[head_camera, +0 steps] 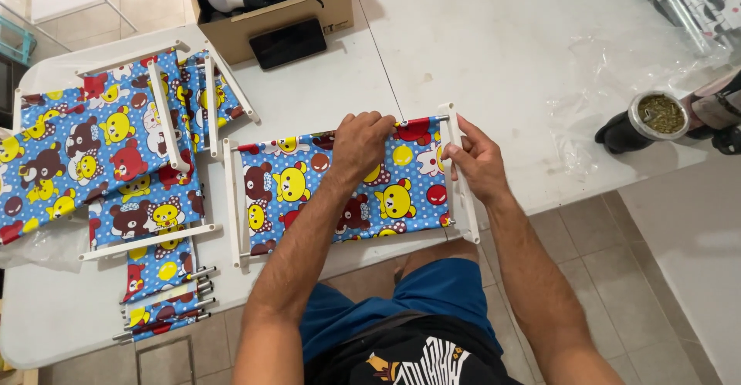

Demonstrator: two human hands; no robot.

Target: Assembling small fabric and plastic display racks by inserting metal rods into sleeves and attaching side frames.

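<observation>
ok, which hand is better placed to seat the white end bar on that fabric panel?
Right, probably. The right hand already pinches the white end bar at the panel's right edge. The left hand presses the fabric panel near its top edge, steadying it.

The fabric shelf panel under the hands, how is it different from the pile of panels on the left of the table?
The panel under the hands lies alone, spread flat; the left hand presses its top edge and the right hand grips its white end bar. The pile on the left is several panels overlapping at angles, untouched by either hand. Both share the blue cartoon-bear fabric and white plastic bars.
</observation>
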